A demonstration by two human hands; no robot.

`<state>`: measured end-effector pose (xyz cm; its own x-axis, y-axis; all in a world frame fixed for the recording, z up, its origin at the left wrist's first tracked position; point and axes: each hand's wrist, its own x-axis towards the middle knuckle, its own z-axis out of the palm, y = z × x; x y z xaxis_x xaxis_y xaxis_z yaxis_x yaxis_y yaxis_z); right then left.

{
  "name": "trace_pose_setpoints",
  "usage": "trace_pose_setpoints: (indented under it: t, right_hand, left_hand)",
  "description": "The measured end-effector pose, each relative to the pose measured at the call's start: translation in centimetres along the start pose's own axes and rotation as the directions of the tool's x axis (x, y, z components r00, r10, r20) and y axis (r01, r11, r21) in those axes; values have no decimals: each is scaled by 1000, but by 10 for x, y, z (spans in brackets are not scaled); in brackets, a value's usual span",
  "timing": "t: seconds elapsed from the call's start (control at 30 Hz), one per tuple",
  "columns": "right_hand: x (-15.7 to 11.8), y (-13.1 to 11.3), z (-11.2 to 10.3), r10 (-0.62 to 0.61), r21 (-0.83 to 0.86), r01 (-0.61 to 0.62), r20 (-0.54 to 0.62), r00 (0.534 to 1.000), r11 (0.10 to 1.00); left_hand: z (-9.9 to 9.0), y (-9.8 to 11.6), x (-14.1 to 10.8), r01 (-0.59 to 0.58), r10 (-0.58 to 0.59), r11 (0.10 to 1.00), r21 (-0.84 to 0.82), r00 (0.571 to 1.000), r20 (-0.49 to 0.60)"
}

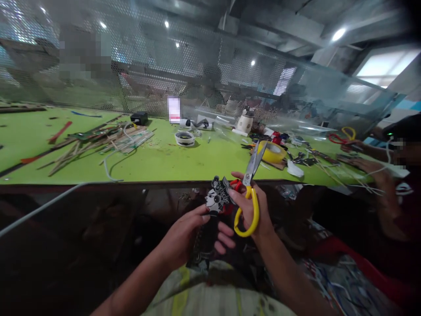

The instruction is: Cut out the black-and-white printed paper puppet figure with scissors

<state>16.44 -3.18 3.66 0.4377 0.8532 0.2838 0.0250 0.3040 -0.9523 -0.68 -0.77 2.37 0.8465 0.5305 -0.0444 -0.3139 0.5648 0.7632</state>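
Black-and-white flat cutout figure [213,202], probably light, thin and easily creased, so best pinched at its broader edges, sits before the bright green table [158,162], pinched in the left hand [181,233], while the right hand [263,214] grips yellow-handled metal scissors [248,177].

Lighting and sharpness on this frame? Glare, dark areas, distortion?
Head view: ceiling lamp and window blown out; head view: deep shadow below the green table; head view: scissors and black-and-white figure readable; head view: pixelated patches, upper left; head view: black upper-right corner.
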Motion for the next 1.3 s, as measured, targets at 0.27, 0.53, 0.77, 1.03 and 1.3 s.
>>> trace_pose_setpoints:
  t: [0.27,0.53,0.77,1.03,1.3]
  right_hand:
    - [0,-9,1,-174,-275,159,-30,984,948]
    - [3,-7,1,-171,-232,166,-3,985,958]
    - [11,-6,1,-168,-205,169,20,986,964]
    - [14,-7,10,-77,-108,77,7,997,991]
    - [20,0,9,-97,-69,100,45,994,993]
  left_hand:
    - [0,1,-3,58,-100,944,-325,988,-114]
    - [-3,0,-5,31,-128,880,-473,976,-174]
    - [-3,-12,-12,0,-51,940,-340,989,-140]
    - [1,-10,-14,-31,14,996,-89,981,-192]
    - [4,-6,-15,-31,31,1000,5,987,-157]
